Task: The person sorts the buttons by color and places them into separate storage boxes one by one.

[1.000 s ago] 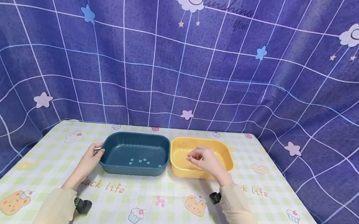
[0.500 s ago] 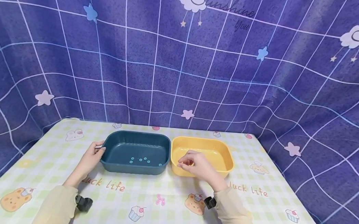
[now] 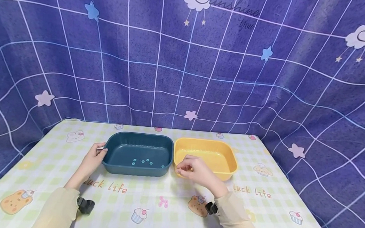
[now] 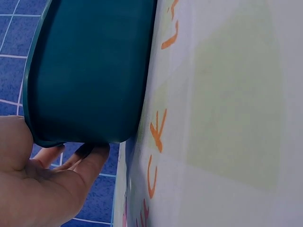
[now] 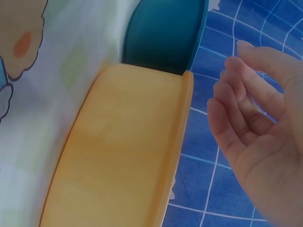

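My left hand [image 3: 93, 159] grips the left end of a dark teal plastic basin [image 3: 136, 171]. In the left wrist view the thumb lies at the rim and the fingers [image 4: 94, 163] bend against the outside of the wall. Several small turquoise ring-like pieces [image 3: 143, 161] lie on the basin's floor, toward the near right. My right hand [image 3: 196, 170] hovers over the near left rim of a yellow basin [image 3: 218, 159]. Its fingers [image 5: 220, 123] are loosely bent, with the thumb close to the index fingertip and nothing visible between them.
Both basins stand side by side, ends close together, on a table with a pale green checked cloth [image 3: 110, 214] printed with cartoon figures. A blue grid-patterned curtain [image 3: 156, 74] hangs behind and along the sides. Black wrist cameras [image 3: 85, 205] sit on both sleeves.
My right hand has moved left and toward me, from over the yellow basin's middle to its near left rim. The left hand keeps its grip on the teal basin.
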Demonstrator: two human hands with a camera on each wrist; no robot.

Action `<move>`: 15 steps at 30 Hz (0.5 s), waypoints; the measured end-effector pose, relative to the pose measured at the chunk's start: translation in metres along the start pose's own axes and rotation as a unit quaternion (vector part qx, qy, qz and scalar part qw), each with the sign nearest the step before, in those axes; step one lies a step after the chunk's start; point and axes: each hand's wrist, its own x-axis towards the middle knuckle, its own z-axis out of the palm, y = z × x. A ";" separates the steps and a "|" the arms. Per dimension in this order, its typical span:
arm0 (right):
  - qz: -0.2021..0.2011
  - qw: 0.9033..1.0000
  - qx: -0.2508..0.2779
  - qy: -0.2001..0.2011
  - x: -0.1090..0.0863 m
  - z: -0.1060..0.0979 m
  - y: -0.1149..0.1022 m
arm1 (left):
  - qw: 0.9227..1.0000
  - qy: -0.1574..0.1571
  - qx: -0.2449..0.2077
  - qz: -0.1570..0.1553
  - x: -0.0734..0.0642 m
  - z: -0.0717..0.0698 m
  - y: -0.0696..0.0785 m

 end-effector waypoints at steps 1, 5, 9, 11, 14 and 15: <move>0.000 1.000 0.001 0.000 0.000 0.001 0.000 | 1.000 -0.001 -0.003 0.000 0.000 0.000 0.000; -0.012 1.000 -0.007 -0.006 -0.001 0.006 -0.002 | 1.000 -0.005 -0.011 -0.001 0.000 0.000 0.000; -0.016 1.000 -0.009 -0.024 -0.002 0.013 -0.004 | 1.000 -0.005 -0.009 -0.001 0.001 0.000 -0.001; -0.012 0.999 -0.004 -0.035 -0.003 0.016 -0.005 | 1.000 -0.006 -0.009 -0.001 0.001 0.000 -0.001; -0.007 0.999 0.002 -0.052 -0.004 0.021 -0.007 | 1.000 -0.005 -0.009 -0.001 0.001 0.000 -0.002; -0.005 0.998 0.002 -0.057 -0.004 0.022 -0.008 | 1.000 -0.005 -0.009 -0.001 0.001 0.000 -0.002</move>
